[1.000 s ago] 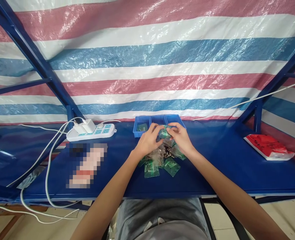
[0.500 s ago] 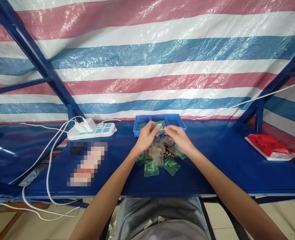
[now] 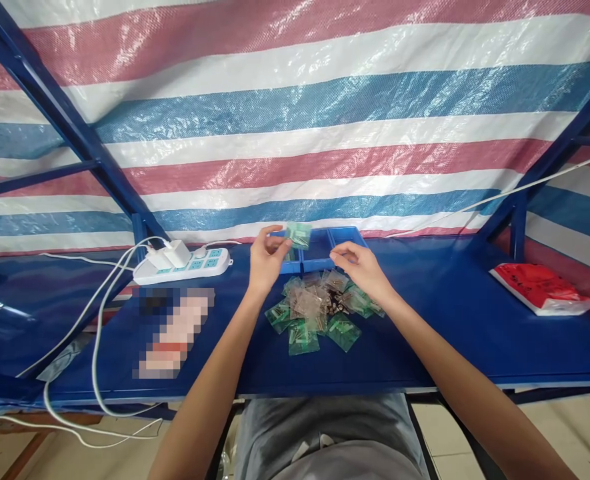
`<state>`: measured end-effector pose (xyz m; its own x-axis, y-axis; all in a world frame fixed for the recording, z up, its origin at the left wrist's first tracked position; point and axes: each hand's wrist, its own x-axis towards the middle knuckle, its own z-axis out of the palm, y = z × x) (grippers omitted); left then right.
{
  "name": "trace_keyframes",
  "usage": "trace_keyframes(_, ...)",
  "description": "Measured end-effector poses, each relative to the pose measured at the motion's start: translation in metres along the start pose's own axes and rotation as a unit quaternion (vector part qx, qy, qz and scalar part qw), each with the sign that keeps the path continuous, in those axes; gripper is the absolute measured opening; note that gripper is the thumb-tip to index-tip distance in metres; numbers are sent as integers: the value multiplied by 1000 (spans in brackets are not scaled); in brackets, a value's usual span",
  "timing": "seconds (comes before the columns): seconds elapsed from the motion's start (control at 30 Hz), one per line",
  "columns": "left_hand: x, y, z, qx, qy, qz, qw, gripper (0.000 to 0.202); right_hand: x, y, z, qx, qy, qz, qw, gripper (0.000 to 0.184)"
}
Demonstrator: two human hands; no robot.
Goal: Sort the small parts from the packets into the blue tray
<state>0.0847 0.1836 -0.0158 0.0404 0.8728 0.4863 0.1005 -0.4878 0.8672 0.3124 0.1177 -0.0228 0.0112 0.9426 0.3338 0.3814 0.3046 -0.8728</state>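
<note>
In the head view, the left hand [image 3: 266, 265] had its grip pinched tight on a glossy, squarish green plastic packet [image 3: 299, 235] mid-frame, free end rightward, long axis unclear; the right hand [image 3: 361, 264] curled right of centre, whether on anything I couldn't tell.

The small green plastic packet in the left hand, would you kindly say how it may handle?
The green plastic packet is probably light: the left hand pinches one edge. Its glossy film may be slippery; its flat shape makes rolling unlikely.

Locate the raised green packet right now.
In the head view, the green packet is near centre, in the left hand, overlapping the left half of the blue tray.
</note>
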Motion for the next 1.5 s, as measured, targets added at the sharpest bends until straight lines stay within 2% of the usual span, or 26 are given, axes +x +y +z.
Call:
trace_keyframes(0.07,6,-8,-10,39,60,-8,997,38,1,4,-5,-84,-44,-4,996,23)
trace_keyframes(0.1,8,-13,-14,73,71,-19,995,35,0,8,-6,-126,-72,-4,989,21)
trace_keyframes(0.2,10,-26,-22,227,47,-40,972,22,-3,19,-8,-211,-125,3,969,26)
trace_keyframes(0.27,8,-30,-22,322,27,-34,946,17,-6,24,-7,-230,-141,17,963,37)
trace_keyframes(0.33,5,-30,-19,372,26,-13,928,18,-7,26,-6,-231,-157,32,960,43)
trace_keyframes(0.43,0,-22,-11,373,26,35,927,20,-7,24,-5,-232,-164,35,958,43)
trace_keyframes(0.53,-8,-11,1,341,-3,88,936,20,-6,22,-3,-242,-162,22,956,38)
trace_keyframes(0.6,-15,-5,10,315,-62,114,940,20,-5,22,-3,-248,-163,10,955,36)
trace_keyframes(0.67,-22,0,19,295,-157,135,933,19,-5,20,-2,-250,-165,-4,954,30)
trace_keyframes(0.73,-29,2,26,305,-242,156,908,20,-5,19,-2,-249,-166,-13,954,20)
trace_keyframes(0.8,-33,1,30,337,-285,175,880,21,-5,16,-3,-252,-168,-16,953,8)
trace_keyframes(0.9,-35,-3,30,368,-299,181,862,22,-5,14,-4,-269,-171,-17,948,7)
trace_keyframes(1.13,-31,-3,26,376,-281,169,867,23,-4,16,-2,-282,-152,-38,947,12)
trace_keyframes(1.37,-33,-2,28,382,-298,165,859,21,-5,9,-5,-274,-141,-82,948,19)
trace_keyframes(1.5,-34,-5,29,373,-296,165,864,25,-6,3,-6,-258,-111,-97,955,20)
